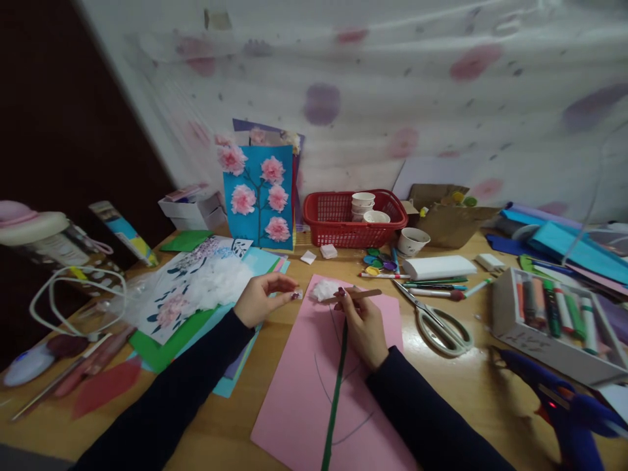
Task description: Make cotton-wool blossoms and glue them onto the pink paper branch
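Note:
A sheet of pink paper [294, 386] lies in front of me, with a green stem strip [338, 386] and thin pencil curves on it. A tuft of white cotton [324, 289] sits at its top end. My right hand [362, 326] is closed around a wooden craft stick [369, 294], whose far end is beside the cotton. Just left of the paper, my left hand [265, 298] pinches a small whitish bit [296, 295], too small to make out fully.
To the left lies more cotton [220, 278] on a floral sheet. Scissors [441, 327], a marker box [559, 320] and a blue glue gun [554, 399] with a red light lie right. Behind stand a red basket [333, 234], a paper cup [413, 242] and a blue flower card [258, 176].

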The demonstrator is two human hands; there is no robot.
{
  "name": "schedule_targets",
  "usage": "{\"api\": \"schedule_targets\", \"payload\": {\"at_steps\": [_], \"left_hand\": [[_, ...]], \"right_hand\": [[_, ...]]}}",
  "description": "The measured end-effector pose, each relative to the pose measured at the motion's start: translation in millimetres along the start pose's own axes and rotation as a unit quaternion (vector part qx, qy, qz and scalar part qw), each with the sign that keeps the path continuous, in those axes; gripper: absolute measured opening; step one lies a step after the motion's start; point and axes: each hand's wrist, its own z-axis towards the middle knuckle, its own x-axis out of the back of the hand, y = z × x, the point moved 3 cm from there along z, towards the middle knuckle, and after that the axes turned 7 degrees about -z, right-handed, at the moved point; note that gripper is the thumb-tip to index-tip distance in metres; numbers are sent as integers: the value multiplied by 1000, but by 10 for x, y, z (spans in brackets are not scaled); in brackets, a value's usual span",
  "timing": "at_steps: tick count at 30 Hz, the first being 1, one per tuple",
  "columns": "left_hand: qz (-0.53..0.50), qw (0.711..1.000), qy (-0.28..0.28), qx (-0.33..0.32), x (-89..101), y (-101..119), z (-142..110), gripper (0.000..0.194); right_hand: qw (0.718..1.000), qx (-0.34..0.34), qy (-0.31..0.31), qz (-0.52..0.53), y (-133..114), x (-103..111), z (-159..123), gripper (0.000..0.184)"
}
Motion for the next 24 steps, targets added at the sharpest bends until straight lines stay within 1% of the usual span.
{"api": "schedule_targets", "payload": {"at_steps": [4, 6, 9, 13, 17, 24], "left_hand": [[38, 998, -38, 11, -114, -20, 92, 28], [69, 996, -52, 22, -158, -75, 142, 32], [104, 992, -67, 16, -220, -178, 218, 40], [101, 991, -90, 5, -307, -281, 292, 45], [86, 992, -88, 2, -356, -311, 322, 48], [79, 994, -76, -13, -374, -312, 347, 43]], "right_hand": [[1000, 1, -6, -16, 16, -12, 9, 29], [1000, -3, 0, -14, 17, -9, 15, 29], [1000, -16, 4, -8, 29, -5, 22, 29], [1000, -26, 5, -12, 60, -4, 19, 30], [1000, -26, 7, -8, 49, 5, 9, 30], [1000, -10, 18, -19, -13, 21, 3, 31]]}}
